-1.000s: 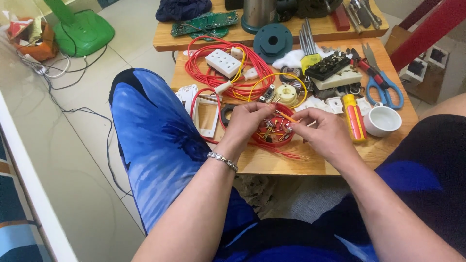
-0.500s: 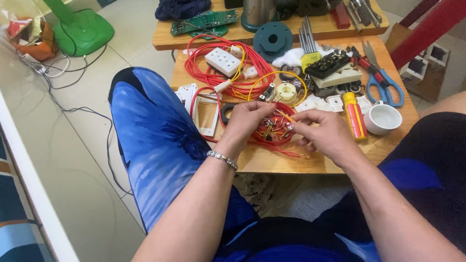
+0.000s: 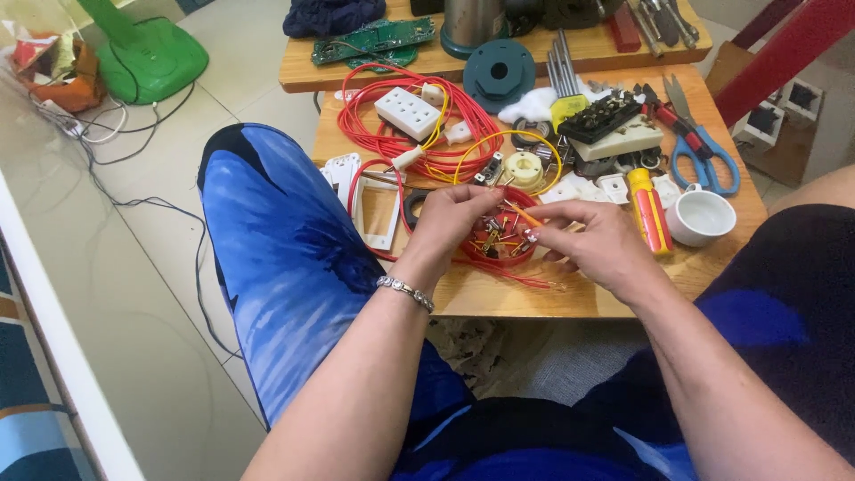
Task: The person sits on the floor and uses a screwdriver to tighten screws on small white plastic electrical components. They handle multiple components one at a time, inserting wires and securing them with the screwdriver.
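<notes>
My left hand point(image 3: 452, 221) and my right hand point(image 3: 595, 242) meet over a small red dish point(image 3: 499, 239) full of screws and little metal parts, at the near edge of a low wooden table point(image 3: 534, 294). Between the fingertips of both hands is a short orange wire piece point(image 3: 522, 215), pinched at each end. A beaded bracelet point(image 3: 403, 290) is on my left wrist. Thin red wires point(image 3: 517, 274) trail from under the dish. My fingers hide part of the dish.
On the table lie a red wire coil point(image 3: 370, 134) with a white socket block point(image 3: 408, 112), a white switch frame point(image 3: 378, 212), a yellow wire loop point(image 3: 508, 135), a yellow-red screwdriver point(image 3: 648, 212), a white cup point(image 3: 701, 216) and blue scissors point(image 3: 704, 160). A green fan base point(image 3: 147, 53) stands on the floor.
Both hands stay over the red dish; the fingertips have shifted only slightly around the orange wire piece.
</notes>
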